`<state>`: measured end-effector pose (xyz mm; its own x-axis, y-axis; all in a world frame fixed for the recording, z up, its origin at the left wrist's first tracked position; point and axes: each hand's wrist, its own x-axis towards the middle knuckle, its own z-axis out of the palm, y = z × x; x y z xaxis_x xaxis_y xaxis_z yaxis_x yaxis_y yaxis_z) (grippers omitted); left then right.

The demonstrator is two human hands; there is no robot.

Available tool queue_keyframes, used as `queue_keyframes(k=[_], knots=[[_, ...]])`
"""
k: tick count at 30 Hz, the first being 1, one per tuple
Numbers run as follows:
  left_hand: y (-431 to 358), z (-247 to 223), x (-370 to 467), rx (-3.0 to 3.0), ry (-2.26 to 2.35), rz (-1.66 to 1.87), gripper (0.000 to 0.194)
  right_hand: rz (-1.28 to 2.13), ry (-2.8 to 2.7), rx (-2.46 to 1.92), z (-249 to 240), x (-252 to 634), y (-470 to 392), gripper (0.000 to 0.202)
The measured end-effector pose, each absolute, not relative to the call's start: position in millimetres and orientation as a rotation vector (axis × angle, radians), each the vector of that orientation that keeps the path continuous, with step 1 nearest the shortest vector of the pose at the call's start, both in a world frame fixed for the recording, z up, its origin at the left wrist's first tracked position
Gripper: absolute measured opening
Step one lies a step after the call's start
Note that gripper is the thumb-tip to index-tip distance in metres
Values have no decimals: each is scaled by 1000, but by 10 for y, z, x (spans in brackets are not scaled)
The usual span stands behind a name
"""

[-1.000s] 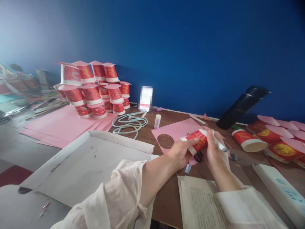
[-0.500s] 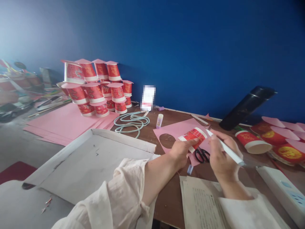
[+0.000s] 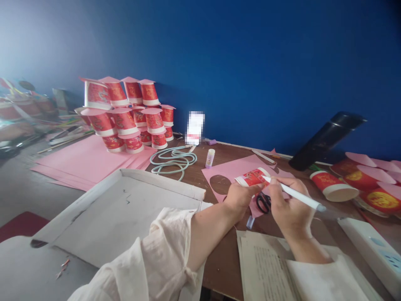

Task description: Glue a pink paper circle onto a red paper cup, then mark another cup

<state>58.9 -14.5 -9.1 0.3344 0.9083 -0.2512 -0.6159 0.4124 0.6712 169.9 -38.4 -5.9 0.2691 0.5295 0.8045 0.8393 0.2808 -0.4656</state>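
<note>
With the fingers of our left hand (image 3: 239, 200) closed around it, we hold a red paper cup (image 3: 252, 177) tilted on its side above the pink sheet (image 3: 235, 168) on the desk (image 3: 219, 253). Our right fingers pinch a white pen (image 3: 299, 195), its tip at the cup's red side, while the black-handled scissors (image 3: 262, 202) lie just beside our right hand (image 3: 290, 211).

The brown table (image 3: 216, 267) bears a looped cord (image 3: 174, 166) farther left — with an upright glue stick (image 3: 210, 159) to its right. Mid-table lies a holed pink sheet (image 3: 236, 167); nearer, printed papers (image 3: 261, 259); right, a tipped cup (image 3: 327, 182) and a power strip (image 3: 372, 248).
</note>
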Motion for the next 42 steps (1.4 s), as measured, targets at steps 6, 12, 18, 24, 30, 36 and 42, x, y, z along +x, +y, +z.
queue_keyframes(k=[6, 12, 18, 24, 30, 36, 42], knots=[[-133, -128, 589, 564, 635, 1064, 20, -362, -1412, -1379, -79, 1712, -365, 20], [-142, -98, 574, 566, 664, 1039, 13, -378, -1414, -1404, -87, 1713, -349, 20], [-160, -57, 570, 533, 658, 1067, 15, -370, -1425, -1417, -71, 1693, -358, 18], [-119, -97, 607, 463, 625, 1083, 21, -378, -1433, -1416, -79, 1711, -357, 19], [-70, -150, 621, 424, 614, 1063, 24, -383, -1428, -1428, -75, 1706, -360, 20], [-36, -205, 640, 410, 586, 1093, 27, -352, -1415, -1460, -75, 1706, -372, 22], [-25, -213, 640, 397, 586, 1090, 22, -343, -1411, -1455, -73, 1699, -375, 22]])
